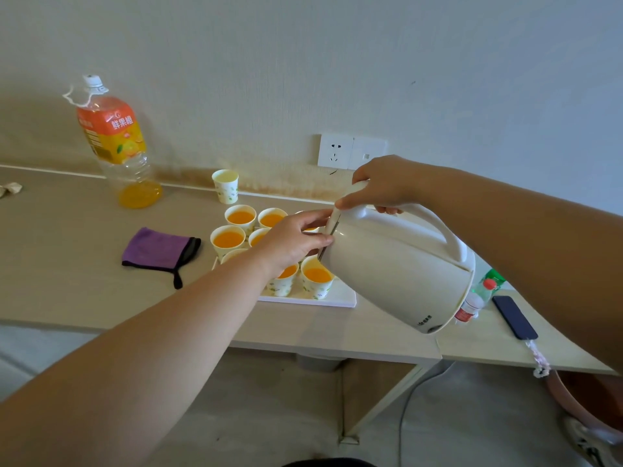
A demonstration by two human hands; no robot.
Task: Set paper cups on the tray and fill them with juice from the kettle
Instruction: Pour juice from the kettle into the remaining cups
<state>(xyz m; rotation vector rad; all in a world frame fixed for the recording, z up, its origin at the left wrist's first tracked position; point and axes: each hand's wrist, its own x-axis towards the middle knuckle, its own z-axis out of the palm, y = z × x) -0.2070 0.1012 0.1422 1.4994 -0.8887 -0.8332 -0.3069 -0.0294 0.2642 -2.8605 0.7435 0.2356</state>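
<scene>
A white kettle (397,267) hangs tilted to the left over the white tray (340,296). My right hand (381,185) grips the top of its handle. My left hand (293,241) touches the kettle's lid edge near the spout, fingers on it. On the tray stand several paper cups holding orange juice, among them one at the back left (240,218) and one under the spout (317,276). My left hand hides part of the cups. One empty paper cup (225,185) stands off the tray by the wall.
A large juice bottle (116,143), nearly empty, stands at the back left. A purple cloth (158,252) lies left of the tray. A phone (514,316) and small bottles (478,298) lie at the right. A wall socket (335,151) sits behind.
</scene>
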